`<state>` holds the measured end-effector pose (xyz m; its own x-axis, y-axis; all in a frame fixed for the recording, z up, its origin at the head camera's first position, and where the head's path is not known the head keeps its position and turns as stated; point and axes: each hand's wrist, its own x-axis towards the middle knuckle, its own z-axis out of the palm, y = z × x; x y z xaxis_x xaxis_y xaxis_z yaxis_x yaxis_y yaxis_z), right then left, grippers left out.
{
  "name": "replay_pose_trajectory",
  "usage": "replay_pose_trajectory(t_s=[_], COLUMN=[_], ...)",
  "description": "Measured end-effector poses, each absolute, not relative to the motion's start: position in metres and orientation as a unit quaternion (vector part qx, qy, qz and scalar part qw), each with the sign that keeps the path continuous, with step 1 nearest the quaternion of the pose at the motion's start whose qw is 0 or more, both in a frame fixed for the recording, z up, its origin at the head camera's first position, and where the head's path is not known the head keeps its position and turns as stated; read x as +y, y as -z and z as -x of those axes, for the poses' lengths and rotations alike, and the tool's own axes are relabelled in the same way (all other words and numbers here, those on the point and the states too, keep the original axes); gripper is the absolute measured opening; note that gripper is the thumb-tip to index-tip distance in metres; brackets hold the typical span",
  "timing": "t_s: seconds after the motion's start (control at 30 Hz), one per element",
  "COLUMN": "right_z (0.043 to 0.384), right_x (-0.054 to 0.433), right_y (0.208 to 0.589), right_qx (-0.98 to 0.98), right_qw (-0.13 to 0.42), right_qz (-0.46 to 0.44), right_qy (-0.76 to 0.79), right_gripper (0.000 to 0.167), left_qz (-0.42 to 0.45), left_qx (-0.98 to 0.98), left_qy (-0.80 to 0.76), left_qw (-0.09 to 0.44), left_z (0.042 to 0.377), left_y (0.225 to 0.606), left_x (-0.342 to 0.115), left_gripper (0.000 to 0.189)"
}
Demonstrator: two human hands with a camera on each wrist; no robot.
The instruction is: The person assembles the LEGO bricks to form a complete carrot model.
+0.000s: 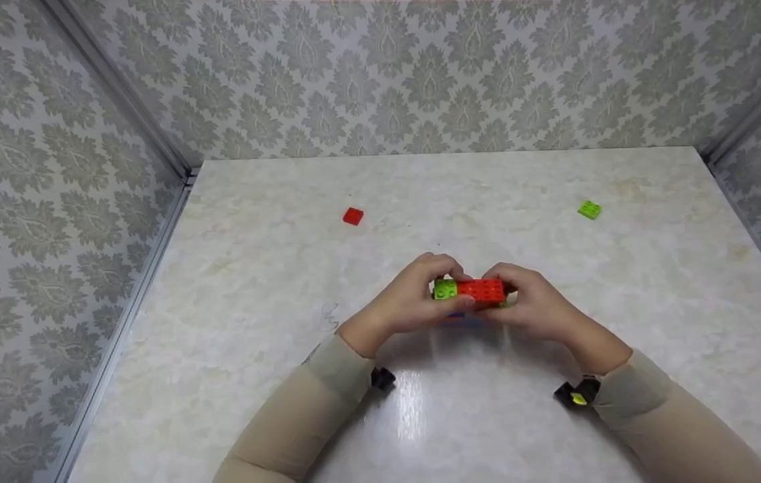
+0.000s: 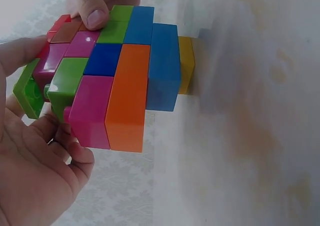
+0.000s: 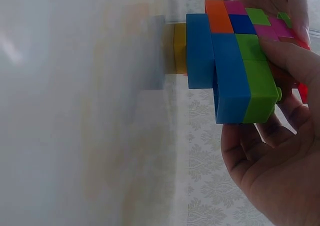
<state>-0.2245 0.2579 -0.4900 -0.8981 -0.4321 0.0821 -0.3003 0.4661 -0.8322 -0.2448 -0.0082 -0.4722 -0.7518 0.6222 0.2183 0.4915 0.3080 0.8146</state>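
Both hands hold a stacked structure of coloured toy building bricks close over the table, its narrow yellow brick (image 2: 186, 66) lowermost. Blue, orange, pink and green bricks make up the tiers above, such as the orange brick (image 2: 127, 101). On top, a red brick (image 1: 487, 290) sits beside a light green brick (image 1: 445, 290), studs up. My left hand (image 1: 420, 295) grips the upper left side, thumb across the front near the red brick. My right hand (image 1: 538, 305) grips the right side, its thumb on the front face in the right wrist view. Fingers behind are partly hidden.
A small red brick (image 1: 353, 216) lies farther back on the pale marbled table (image 1: 253, 255), left of centre. Toward the back right is a light green brick (image 1: 590, 210). Patterned walls (image 1: 387, 80) stand behind and at both sides of the table.
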Motion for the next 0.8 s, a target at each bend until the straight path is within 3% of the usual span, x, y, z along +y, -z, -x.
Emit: replay_pose_trajectory(t_s=[0.23,0.4,0.6,0.8], right_z=[0.224,0.225,0.225,0.224], right_x=[0.258,0.258,0.258,0.257], right_y=[0.489,0.488,0.488,0.489], right_qx=[0.854,0.856,0.859,0.855], right_qw=[0.062,0.068,0.096,0.091], right_qz=[0.218,0.216,0.196,0.196], right_qy=[0.469,0.464,0.463,0.472], right_gripper=[0.024,0.024,0.029,0.028], left_qz=[-0.364,-0.355,-0.245,-0.128], left_qx=[0.805,0.798,0.807,0.841], left_qy=[-0.464,-0.483,-0.536,-0.525], left_qw=[0.067,0.068,0.024,-0.004], left_z=[0.249,0.259,0.285,0.324], left_y=[0.476,0.475,0.477,0.487], left_x=[-0.010,-0.019,-0.044,-0.082], left_gripper=[0.029,0.048,0.063,0.073])
